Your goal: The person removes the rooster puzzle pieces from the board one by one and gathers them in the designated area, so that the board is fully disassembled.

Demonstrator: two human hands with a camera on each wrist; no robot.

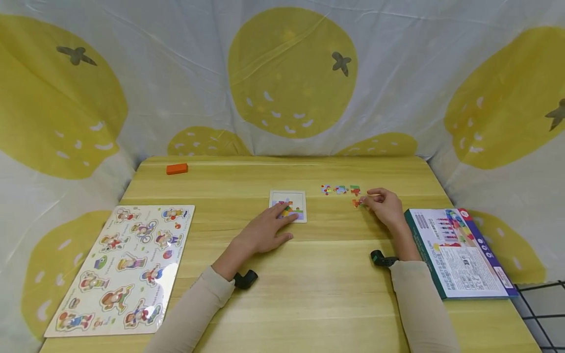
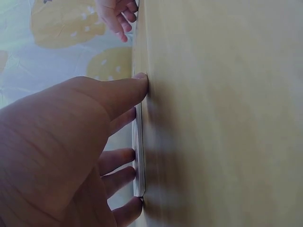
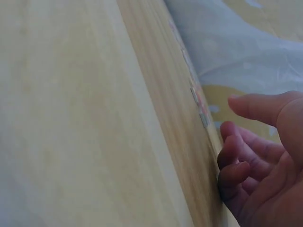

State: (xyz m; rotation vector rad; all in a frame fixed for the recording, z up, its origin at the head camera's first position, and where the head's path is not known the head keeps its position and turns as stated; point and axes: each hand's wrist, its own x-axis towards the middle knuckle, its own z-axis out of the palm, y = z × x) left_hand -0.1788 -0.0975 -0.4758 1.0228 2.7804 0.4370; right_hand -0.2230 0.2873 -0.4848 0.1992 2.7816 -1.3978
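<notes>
A small square jigsaw board (image 1: 288, 194) lies near the middle of the table, with a partly filled coloured picture in it. My left hand (image 1: 264, 229) rests on it, fingers extended over the picture and covering part of it; in the left wrist view its fingertips (image 2: 124, 174) touch the board's edge. Right of the board lie several loose jigsaw pieces (image 1: 341, 189). My right hand (image 1: 386, 208) hovers beside the nearest orange-red piece (image 1: 356, 202). In the right wrist view its thumb (image 3: 255, 106) stands apart from the loosely bent fingers, with nothing visible between them.
A large wooden picture board (image 1: 128, 264) with children figures lies at the left. An orange block (image 1: 177, 169) sits at the back left. A flat printed box (image 1: 461, 255) lies at the right, beside the right forearm. A fruit-patterned cloth (image 1: 190, 88) hangs behind the table.
</notes>
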